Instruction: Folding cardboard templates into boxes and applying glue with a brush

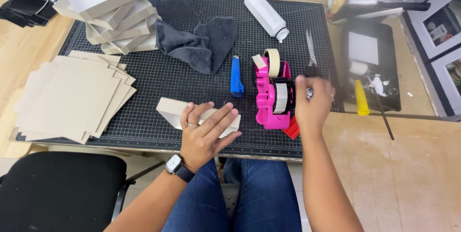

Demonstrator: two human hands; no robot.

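While both hands are working at the near edge, the items are lying as follows, largest first.

Cutting mat (pixel 158 80): lying dark and gridded over the wooden table (pixel 19 54), carrying nearly everything listed.

Flat card sheets (pixel 72 95): sitting fanned in a loose pile at the mat's left edge.

Folded box stack (pixel 108 11): leaning at the far left corner (pale, shallow trays nested unevenly).

Grey cloth (pixel 197 44): lying crumpled near the mat's middle.

Black tray (pixel 370 64): sitting off the mat to the right, holding a yellow-handled tool (pixel 360 98) and white scraps.

Pink tape dispenser (pixel 271 97): standing upright between the hands, carrying two rolls of pale tape.

White bottle (pixel 266 15): lying on its side at the far edge.

Small card box (pixel 170 109): resting on the mat's near edge, just left of the dispenser.

Left hand (pixel 204 133): pressing flat on the small card box, fingers spread and released, wearing a ring and a wristwatch.

Right hand (pixel 312 104): hovering just right of the dispenser, fingers curled inward; what they are pinching I cannot tell (motion blur).

Blue utility knife (pixel 236 76): lying just left of the dispenser.

Scissors (pixel 311 52): lying beyond the right hand, blades pointing away.
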